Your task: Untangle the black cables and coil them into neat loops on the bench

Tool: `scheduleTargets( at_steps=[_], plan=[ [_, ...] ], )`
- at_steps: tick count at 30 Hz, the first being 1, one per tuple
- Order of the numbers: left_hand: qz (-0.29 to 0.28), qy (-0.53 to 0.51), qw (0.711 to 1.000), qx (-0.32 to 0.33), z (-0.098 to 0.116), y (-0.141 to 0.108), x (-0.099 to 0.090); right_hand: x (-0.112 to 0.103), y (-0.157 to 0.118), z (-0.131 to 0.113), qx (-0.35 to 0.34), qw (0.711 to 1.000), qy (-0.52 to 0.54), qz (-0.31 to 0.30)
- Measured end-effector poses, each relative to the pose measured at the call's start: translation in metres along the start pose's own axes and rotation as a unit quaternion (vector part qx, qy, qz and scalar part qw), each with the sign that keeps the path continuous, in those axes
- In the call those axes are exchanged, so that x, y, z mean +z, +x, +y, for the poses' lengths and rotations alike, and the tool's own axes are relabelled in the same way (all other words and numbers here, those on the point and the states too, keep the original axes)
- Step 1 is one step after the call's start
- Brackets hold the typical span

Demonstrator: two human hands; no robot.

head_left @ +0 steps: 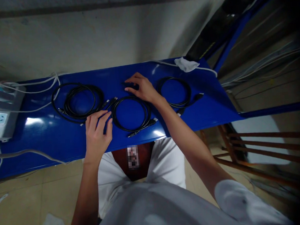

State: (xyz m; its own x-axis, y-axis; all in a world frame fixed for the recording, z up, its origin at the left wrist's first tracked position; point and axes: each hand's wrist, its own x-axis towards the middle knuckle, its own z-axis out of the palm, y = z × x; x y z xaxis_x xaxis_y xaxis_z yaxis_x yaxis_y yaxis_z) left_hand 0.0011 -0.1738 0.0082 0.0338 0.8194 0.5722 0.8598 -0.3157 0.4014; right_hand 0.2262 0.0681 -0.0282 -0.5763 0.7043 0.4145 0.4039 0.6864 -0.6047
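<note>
Three coiled black cables lie in a row on the blue table (121, 73). My left hand (97, 130) rests at the lower edge of the left coil (66, 105), fingers apart and bent, next to the middle coil (117, 123); nothing shows in its grasp. Above the middle coil is my right hand (141, 87), thumb and fingers spread with a gap between them, holding nothing I can see. To the right of that wrist lies the right coil (189, 92), its plug (199, 96) pointing right. Plugs of the middle coil point toward the table's front edge.
A grey-white power strip (8, 119) with white cords stands at the left end. Crumpled white tissue (186, 64) lies by a white cord at the back right. A wall (96, 41) rises behind, and a wooden chair (257, 146) is at lower right.
</note>
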Motion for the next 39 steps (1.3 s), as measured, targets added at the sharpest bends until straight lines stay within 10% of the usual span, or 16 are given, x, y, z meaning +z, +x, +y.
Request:
scheduleTargets(
  at_steps=[23, 39],
  plan=[
    [-0.042, 0.003, 0.999, -0.015, -0.0001, -0.0011, 0.004, -0.0011, -0.0077, 0.0004, 0.003, 1.0, 0.015, -0.022],
    [-0.043, -0.004, 0.999, -0.007, -0.0012, -0.0028, 0.0042, 0.0052, -0.0063, -0.0021, 0.082, 0.982, 0.12, 0.119]
  ],
)
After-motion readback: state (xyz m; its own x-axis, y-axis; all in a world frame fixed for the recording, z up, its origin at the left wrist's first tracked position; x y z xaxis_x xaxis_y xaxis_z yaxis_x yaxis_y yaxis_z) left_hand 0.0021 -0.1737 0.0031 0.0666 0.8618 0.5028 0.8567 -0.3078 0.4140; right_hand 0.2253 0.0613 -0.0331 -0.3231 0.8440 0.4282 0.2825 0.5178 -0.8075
